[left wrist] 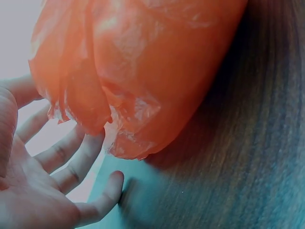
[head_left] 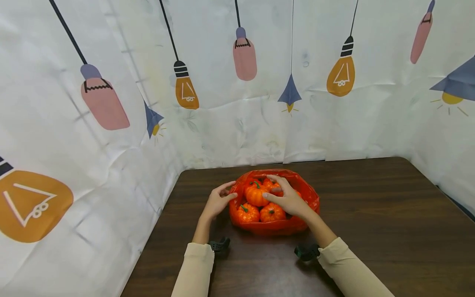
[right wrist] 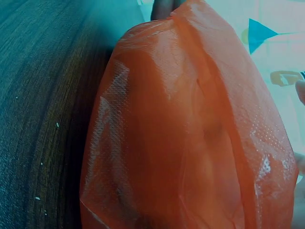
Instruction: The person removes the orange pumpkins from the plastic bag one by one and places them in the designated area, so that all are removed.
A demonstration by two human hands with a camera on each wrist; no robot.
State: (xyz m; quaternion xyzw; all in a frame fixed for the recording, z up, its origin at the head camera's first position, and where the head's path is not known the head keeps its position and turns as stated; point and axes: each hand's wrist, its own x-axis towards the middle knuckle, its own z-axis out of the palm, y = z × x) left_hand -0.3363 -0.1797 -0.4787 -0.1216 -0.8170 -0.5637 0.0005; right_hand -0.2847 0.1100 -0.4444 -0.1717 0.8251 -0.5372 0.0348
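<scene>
Left hand (head_left: 218, 202) spread, at edge of red bag (head_left: 274, 229), right hand (head_left: 290, 201) spread, over pumpkins (head_left: 255, 197) inside

Head view reads evenly lit, with soft shadow under the bag (head_left: 274, 228); both wrist views are hazy and teal-tinged, the backdrop (right wrist: 281, 52) washed out, white glints on the bag, the table (right wrist: 38, 119) in dark shadow alongside it, fine detail soft.

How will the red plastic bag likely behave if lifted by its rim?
The red plastic bag would probably flop and crumple, since its thin plastic is creased. It would likely sag and bulge low, because several small pumpkins sit piled inside.
</scene>
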